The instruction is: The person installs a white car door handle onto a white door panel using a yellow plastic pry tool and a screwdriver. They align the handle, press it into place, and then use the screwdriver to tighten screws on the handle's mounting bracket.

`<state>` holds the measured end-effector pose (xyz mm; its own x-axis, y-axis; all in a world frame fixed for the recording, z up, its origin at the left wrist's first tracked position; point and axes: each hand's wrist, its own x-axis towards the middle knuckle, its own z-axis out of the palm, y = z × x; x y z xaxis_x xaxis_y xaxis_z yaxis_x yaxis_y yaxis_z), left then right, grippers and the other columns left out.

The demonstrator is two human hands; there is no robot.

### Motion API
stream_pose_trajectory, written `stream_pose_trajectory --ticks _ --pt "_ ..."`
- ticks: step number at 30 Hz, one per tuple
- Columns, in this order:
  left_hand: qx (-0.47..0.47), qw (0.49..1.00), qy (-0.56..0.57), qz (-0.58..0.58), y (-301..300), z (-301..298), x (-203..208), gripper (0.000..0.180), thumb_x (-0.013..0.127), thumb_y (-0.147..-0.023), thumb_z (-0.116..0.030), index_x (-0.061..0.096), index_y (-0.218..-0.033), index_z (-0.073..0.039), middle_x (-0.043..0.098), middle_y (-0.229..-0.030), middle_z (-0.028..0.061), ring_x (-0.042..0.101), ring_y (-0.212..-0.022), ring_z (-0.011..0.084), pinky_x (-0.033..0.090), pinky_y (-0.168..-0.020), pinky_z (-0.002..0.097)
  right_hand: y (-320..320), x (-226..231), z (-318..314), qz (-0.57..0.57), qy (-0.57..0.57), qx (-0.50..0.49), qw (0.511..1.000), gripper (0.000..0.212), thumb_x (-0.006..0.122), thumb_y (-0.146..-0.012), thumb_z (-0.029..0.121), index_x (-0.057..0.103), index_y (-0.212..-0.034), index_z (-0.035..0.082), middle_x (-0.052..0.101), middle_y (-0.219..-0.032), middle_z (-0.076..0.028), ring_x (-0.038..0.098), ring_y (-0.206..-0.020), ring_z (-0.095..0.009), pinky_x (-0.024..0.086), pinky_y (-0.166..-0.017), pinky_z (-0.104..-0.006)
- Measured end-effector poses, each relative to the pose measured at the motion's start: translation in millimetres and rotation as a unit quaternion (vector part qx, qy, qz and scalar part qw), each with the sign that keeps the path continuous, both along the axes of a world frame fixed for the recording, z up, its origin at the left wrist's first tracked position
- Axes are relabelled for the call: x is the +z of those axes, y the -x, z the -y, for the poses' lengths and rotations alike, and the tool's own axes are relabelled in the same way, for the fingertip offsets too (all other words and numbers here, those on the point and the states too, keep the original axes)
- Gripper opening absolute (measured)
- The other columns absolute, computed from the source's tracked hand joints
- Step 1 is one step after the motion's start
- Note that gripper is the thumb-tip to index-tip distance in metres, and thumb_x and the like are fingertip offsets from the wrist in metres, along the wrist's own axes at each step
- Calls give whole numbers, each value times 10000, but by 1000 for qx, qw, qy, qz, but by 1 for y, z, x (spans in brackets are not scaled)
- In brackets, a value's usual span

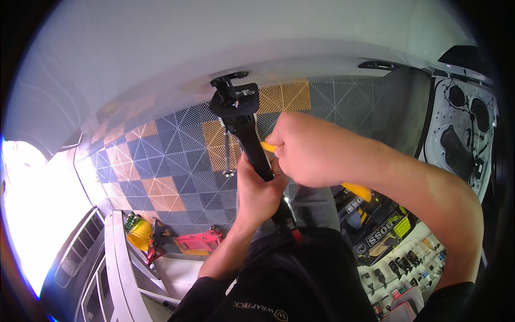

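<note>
A black arm-like part (252,145), probably a stripped side mirror, sticks out from the pale car body toward me. Its black bracket (235,99) near the body shows a few small connectors or wires. My left hand (258,188) is wrapped around the near end of the part. Beside the part, my right hand (298,147) is closed in a fist on a yellow tool (358,190). The tool's tip pokes out by the part, and its other end shows behind my forearm; its exact kind is unclear.
The pale car body (257,32) bulges across the top, with a door handle (377,65). A stripped door (458,129) stands at right. A yellow bucket (140,234) and red part (198,240) lie lower left. Tool boxes (375,231) are lower right, above patterned floor tiles (161,193).
</note>
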<state>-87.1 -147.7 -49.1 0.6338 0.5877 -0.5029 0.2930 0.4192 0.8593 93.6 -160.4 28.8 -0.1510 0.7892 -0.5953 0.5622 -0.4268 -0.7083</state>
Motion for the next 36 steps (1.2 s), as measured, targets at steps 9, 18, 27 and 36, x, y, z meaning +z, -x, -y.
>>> stream_pose_trajectory --ticks 9,18,27,36 --pt "12 1000 -8 -25 7 6 -12 302 697 -717 28 546 -973 -23 588 -889 81 554 -818 195 456 -712 379 -7 12 -16 -55 180 -94 978 209 534 -940 9 728 -945 -69 679 -644 -137 717 -585 -221 535 -575 -379" --pt "1 998 -62 -2 3 1 -12 353 718 -804 50 561 -1116 -1 659 -943 34 617 -857 104 508 -738 290 -6 10 -10 -62 84 -79 991 173 606 -931 53 747 -965 -41 683 -739 -230 733 -716 -320 546 -654 -424" --pt "51 994 -57 77 -1 6 -9 397 745 -923 -73 529 -1250 -17 657 -1026 41 626 -947 116 518 -804 305 52 1 2 22 41 -281 958 93 618 -893 -1 666 -908 -80 687 -806 -267 692 -791 -456 543 -703 -491" --pt "40 994 -20 96 -3 13 -32 233 676 -1016 -169 525 -1152 -56 624 -955 1 575 -858 67 479 -712 271 88 -22 17 64 -54 -444 892 120 564 -987 36 638 -932 -41 661 -795 -257 665 -771 -455 494 -671 -516"
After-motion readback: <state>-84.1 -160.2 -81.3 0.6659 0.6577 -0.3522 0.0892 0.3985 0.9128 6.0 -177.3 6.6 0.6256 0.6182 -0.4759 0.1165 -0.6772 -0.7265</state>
